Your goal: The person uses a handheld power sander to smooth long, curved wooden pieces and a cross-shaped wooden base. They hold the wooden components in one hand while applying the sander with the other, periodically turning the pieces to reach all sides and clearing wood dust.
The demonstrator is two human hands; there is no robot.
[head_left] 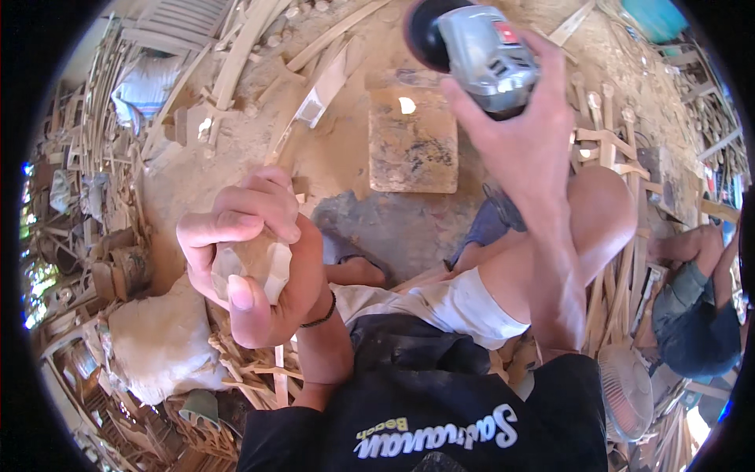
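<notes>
My left hand [250,236] is raised at the left, fingers wrapped round a pale piece of wood [266,263]. The near end of that piece is cut into flat facets, and my thumb presses against it. Beyond my knuckles a slim strip of wood [317,98] points away and broadens; whether it belongs to the held piece I cannot tell. At the upper right, my right hand [523,118] grips a silver angle grinder [486,59] by its body. Its dark round disc [429,35] faces left, apart from the wood.
A worn wooden block [413,145] lies on the dusty ground between the grinder and my feet. Wood sticks [236,63] crowd the far left. A pale sack [165,338] sits beside my left arm. A fan [627,389] and another person [696,307] are at right.
</notes>
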